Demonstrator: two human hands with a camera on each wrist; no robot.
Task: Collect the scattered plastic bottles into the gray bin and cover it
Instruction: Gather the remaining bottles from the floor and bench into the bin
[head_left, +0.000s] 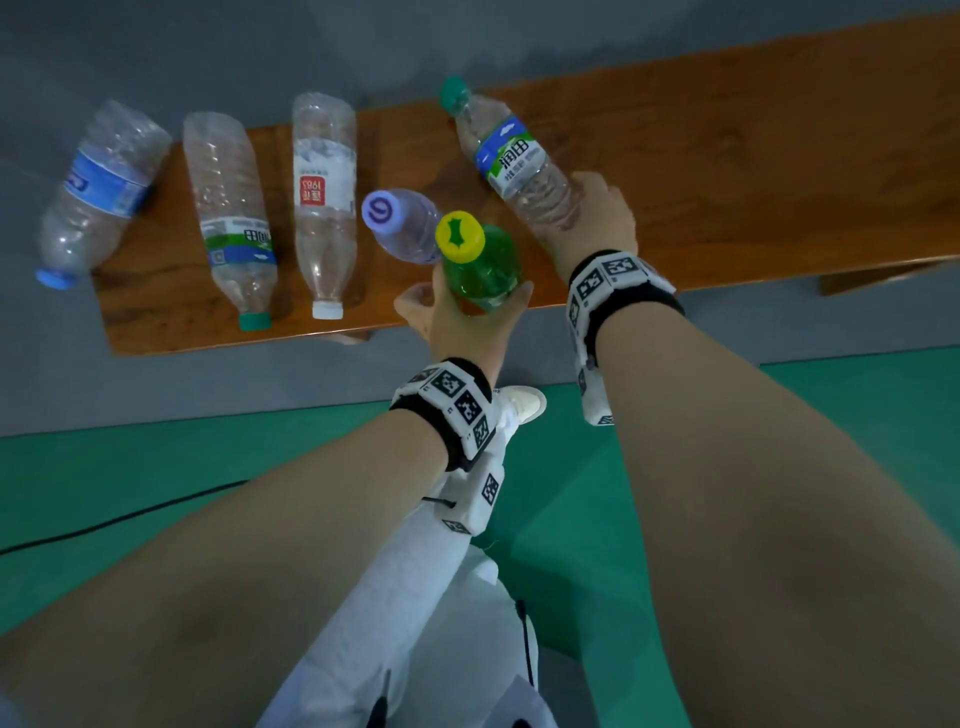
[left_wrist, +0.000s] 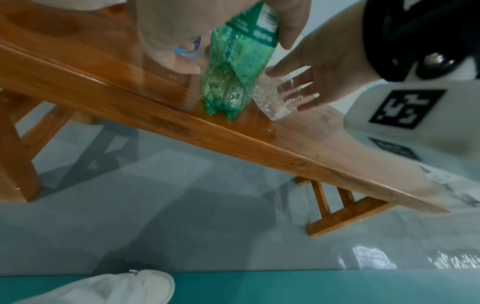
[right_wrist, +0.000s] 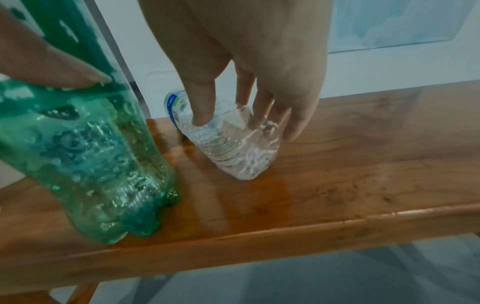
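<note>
Bottles lie and stand on a wooden tabletop (head_left: 727, 156), above a green and gray floor. Nearest, the left hand (head_left: 457, 322) wraps its fingers and thumb round the green bottle (head_left: 483, 265), which stands on its base by the near edge, yellow cap up. Just right of it, the right hand (head_left: 597, 228) grips the bottom end of a clear bottle (head_left: 519, 161) that tilts away, its green cap at the far end and its base touching the wood. Just left of the green one stands a purple-capped bottle (head_left: 402, 223). Farther left, three clear bottles lie on their sides: white-capped (head_left: 324, 202), green-capped (head_left: 228, 208), and blue-capped (head_left: 98, 192) overhanging the left end.
</note>
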